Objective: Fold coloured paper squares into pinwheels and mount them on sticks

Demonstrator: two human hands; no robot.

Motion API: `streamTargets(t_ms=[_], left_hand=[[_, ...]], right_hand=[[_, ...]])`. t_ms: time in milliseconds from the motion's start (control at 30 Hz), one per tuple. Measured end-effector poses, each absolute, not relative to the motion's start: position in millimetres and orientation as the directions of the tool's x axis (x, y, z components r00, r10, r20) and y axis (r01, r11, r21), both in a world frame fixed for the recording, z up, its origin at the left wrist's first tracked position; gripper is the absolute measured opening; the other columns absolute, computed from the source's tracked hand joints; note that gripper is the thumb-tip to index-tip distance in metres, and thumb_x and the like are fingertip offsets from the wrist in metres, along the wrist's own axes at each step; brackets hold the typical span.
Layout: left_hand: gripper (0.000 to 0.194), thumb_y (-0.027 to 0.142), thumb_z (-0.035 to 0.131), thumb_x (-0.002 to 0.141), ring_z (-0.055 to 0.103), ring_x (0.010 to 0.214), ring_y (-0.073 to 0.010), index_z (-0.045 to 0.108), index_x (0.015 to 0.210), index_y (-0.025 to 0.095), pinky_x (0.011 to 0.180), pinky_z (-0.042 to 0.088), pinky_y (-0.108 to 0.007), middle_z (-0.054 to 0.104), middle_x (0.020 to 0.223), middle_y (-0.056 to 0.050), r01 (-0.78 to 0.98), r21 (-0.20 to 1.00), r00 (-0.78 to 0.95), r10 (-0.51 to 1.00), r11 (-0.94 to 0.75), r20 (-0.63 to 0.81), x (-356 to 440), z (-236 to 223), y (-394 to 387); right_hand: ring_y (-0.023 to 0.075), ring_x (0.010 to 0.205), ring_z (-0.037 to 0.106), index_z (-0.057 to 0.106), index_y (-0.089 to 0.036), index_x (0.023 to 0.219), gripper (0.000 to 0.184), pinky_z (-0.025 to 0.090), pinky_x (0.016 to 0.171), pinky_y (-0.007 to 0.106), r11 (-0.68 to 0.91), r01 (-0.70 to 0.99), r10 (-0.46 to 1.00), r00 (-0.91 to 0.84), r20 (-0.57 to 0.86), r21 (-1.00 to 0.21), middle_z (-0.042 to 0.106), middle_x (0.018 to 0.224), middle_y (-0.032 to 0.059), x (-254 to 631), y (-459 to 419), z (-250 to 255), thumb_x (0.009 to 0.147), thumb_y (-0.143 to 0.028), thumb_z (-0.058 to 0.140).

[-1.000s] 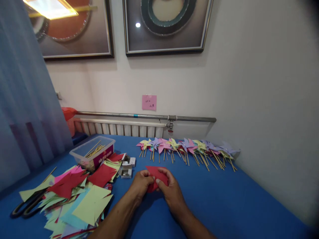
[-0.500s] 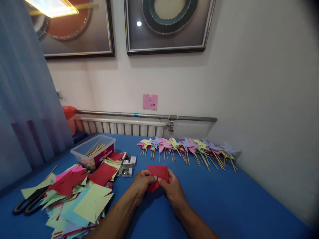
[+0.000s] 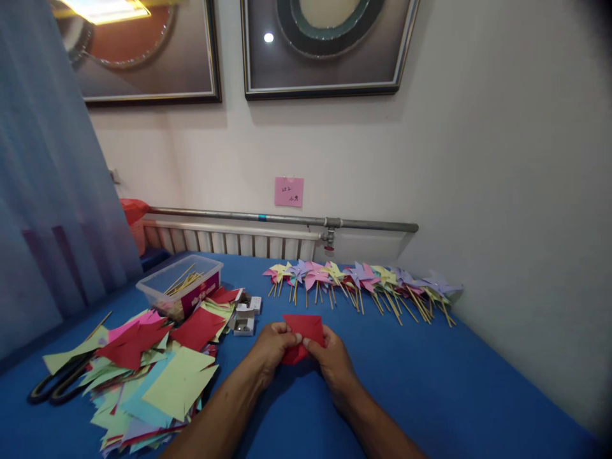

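A red sheet of paper [image 3: 306, 326] is held between my two hands above the blue table. My left hand [image 3: 276, 347] pinches its left side, thumb on the near face. On the right side, my right hand [image 3: 331, 354] grips it the same way, and the two thumb tips almost meet at the middle. My other fingers are hidden behind the paper. Just beyond my left hand stand small white boxes [image 3: 243, 322] with tiny metal pieces inside. Left of my left forearm lies a heap of cut coloured paper [image 3: 179, 382].
Finished paper pinwheels [image 3: 358, 277] on sticks lie in a row along the back. A clear plastic box [image 3: 179, 287] holding thin sticks stands at the back left. Black-handled scissors [image 3: 62, 382] lie partly under the paper heap. A metal pipe [image 3: 287, 220] runs along the wall.
The view has shifted slightly. Both hands keep their hold on the red paper, with the thumbs pressed at its middle; little else differs.
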State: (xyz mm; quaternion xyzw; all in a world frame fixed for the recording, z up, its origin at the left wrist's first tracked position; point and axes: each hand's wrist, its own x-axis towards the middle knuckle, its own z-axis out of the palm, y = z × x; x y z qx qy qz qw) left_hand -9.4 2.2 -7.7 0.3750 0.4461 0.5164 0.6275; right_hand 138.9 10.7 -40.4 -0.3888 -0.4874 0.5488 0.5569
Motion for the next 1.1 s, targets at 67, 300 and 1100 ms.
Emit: streamTargets(t_ms=[67,300,1100], left_hand=[[0.037,0.033,0.090,0.047,0.054,0.050,-0.0117,0.060,0.062,0.017,0.054,0.039,-0.025,0.064,0.056,-0.001,-0.317,0.930,0.066,0.982,0.186,-0.174,-10,-9,3],[0.039,0.032,0.092,0.049,0.050,0.048,-0.0105,0.058,0.060,0.018,0.053,0.037,-0.024,0.061,0.053,0.002,-0.327,0.932,0.025,0.988,0.154,-0.154,-11,-14,7],[0.039,0.028,0.091,0.049,0.052,0.054,-0.0106,0.056,0.063,0.018,0.059,0.040,-0.025,0.060,0.059,0.002,-0.537,0.838,-0.026,0.991,0.099,-0.134,-7,-12,6]], right_hand=[[0.0239,0.075,0.073,0.073,-0.018,0.103,0.050,0.058,0.073,0.037,0.091,-0.237,0.989,-0.096,0.116,-0.967,0.080,0.086,0.0057,139,9,-39,0.067,-0.049,0.087],[0.0293,0.091,0.077,0.071,-0.018,0.110,0.056,0.060,0.090,0.045,0.060,-0.296,0.983,-0.149,0.108,-0.953,0.081,0.100,0.0110,137,5,-30,0.078,-0.064,0.078],[0.0342,0.151,0.042,0.076,-0.028,0.098,0.018,0.034,0.121,0.065,0.637,0.668,0.664,-0.223,0.714,-0.385,0.048,0.164,0.0097,138,-14,-30,0.097,-0.024,0.059]])
